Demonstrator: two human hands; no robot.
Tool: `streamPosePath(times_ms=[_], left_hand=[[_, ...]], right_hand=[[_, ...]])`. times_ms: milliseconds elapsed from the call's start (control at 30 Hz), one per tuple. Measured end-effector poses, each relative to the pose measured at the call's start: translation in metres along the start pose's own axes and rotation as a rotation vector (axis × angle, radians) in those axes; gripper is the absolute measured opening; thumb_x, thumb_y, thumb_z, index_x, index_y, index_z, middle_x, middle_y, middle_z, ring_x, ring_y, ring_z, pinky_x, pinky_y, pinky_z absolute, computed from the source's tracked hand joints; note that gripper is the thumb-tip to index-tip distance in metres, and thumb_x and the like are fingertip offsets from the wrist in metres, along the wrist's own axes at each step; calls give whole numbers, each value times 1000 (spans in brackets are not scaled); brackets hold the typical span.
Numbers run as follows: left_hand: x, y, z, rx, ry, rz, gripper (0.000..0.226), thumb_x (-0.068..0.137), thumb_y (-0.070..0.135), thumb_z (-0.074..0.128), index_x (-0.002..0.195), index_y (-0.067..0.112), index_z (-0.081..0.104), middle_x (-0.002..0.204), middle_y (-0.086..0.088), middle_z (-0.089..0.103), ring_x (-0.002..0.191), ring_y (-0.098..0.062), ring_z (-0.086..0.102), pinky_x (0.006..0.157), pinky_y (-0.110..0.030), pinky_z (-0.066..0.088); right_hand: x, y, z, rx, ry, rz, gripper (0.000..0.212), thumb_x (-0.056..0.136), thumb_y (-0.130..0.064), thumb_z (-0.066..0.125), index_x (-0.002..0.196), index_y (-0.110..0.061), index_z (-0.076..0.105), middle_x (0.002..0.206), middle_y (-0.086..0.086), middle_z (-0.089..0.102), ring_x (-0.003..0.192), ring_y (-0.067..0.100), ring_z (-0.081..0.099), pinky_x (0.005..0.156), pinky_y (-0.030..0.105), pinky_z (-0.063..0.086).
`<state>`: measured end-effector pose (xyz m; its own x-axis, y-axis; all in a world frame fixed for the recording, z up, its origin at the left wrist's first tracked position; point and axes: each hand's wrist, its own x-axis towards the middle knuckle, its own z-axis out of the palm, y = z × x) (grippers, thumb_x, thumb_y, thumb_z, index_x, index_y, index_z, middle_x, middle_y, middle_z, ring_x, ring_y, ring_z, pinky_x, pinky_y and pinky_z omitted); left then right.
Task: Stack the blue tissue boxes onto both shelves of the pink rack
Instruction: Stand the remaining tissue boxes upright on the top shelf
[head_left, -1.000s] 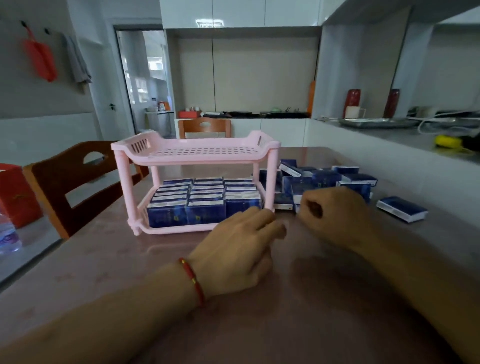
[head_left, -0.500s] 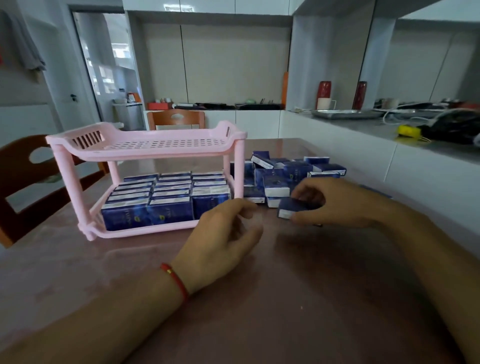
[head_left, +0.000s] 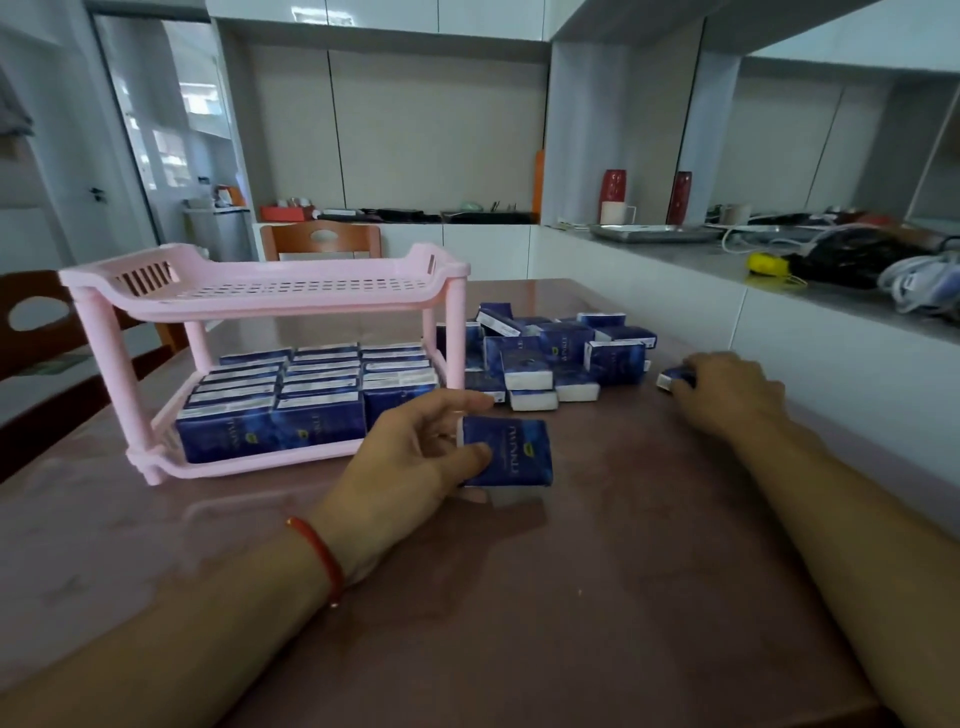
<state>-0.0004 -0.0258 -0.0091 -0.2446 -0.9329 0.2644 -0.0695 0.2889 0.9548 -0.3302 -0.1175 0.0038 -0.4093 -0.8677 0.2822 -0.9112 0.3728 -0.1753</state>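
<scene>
Two hands work over a glossy brown table (head_left: 597, 597). The left hand (head_left: 410, 457), a red string bracelet (head_left: 319, 558) on its wrist, pinches a blue tissue box (head_left: 506, 451) between thumb and fingers; this box is a soft-cornered, shiny wrapped rectangle with small pale lettering, and it sits low over the table, though whether it touches the top cannot be told. Far to the right of that grip, the right hand (head_left: 727, 392) curls over a second small box (head_left: 672, 378), of which only a blue and white end shows past the fingers.

Between the two grips, and a little farther from the person, lies a loose heap of boxes (head_left: 550, 358), some flat, some on edge, their white ends showing. To the left of the held box stands the pink rack (head_left: 270, 291), smooth moulded plastic on round posts with slotted end walls. Its lower shelf (head_left: 260, 465) is packed with neat rows of the same blue boxes standing on edge. Its upper shelf (head_left: 306, 285), a tray pierced with small holes, holds nothing.

Behind the rack stand wooden chairs (head_left: 319, 240), and along the right runs a grey counter (head_left: 779, 270) carrying a metal tray (head_left: 654, 233).
</scene>
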Motion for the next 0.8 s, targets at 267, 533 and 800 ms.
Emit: streamPosePath(times_ms=[267,533,800], left_hand=[[-2,5,-5,-77,35,-5,31,92,-3,65,116,14,71,107,-26,73,95,-38,73,72,-40,63],[-1,29,-11,-171,77,74,36,83,-6,65,114,11,73,99,-26,73,81,-24,69,63,-31,58],[0,22,-17,-48,108,108,48,84,15,78,130,21,64,107,-8,77,102,-28,73,91,-44,58]], right_hand=[[-23,-33,-20,385,72,-76,41,77,-45,75,106,-20,61,108,10,67,100,33,62,81,39,51],[-101,-88,-68,868,98,-963,52,73,-28,78,120,-25,54,115,-15,58,104,7,57,82,17,51],[-122,-107,-49,708,113,-1190,68,70,-24,83,132,-27,53,122,-38,43,116,6,52,97,21,46]])
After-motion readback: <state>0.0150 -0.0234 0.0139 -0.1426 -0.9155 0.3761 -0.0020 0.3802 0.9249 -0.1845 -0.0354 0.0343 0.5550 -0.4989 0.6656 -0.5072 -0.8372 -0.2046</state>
